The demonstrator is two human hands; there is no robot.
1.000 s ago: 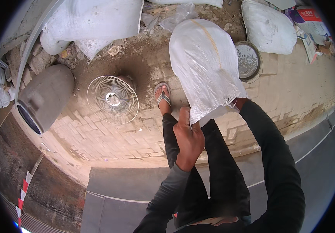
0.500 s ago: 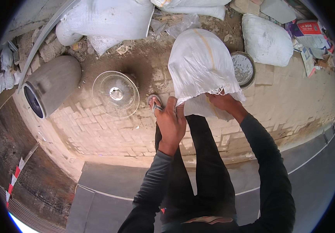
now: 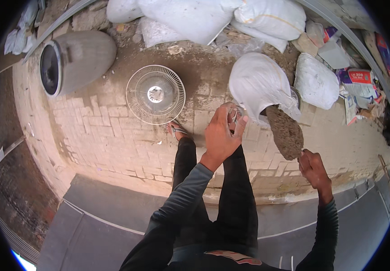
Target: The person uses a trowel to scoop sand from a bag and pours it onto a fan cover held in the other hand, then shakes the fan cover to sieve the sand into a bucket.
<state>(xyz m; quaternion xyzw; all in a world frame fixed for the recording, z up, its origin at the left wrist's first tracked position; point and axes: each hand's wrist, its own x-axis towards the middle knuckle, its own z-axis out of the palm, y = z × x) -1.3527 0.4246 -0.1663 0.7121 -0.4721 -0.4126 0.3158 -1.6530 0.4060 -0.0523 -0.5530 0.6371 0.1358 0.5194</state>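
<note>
A white woven sack [image 3: 260,81] lies ahead of me, its mouth turned toward me and gaping at the right. From that mouth a long, rough brown piece [image 3: 285,133] sticks out; whether it is one solid thing or a heap of earth on a tool is unclear. At its near end is my right hand [image 3: 314,169], fingers curled closed on it. My left hand [image 3: 222,135] hangs just left of the sack's mouth, thumb and fingers parted, with a sandalled foot [image 3: 235,115] showing between them.
To the left stand a round white fan grille [image 3: 131,97] and a large grey jar-like vessel [image 3: 88,56] on its side. Full white sacks [image 3: 186,18] line the back. Another sack [image 3: 314,81] and a littered pile of packets [image 3: 359,83] are at the right.
My right hand has pulled back toward me and to the right from the sack's mouth, and the brown piece now shows. My left hand has come away from the sack's edge.
</note>
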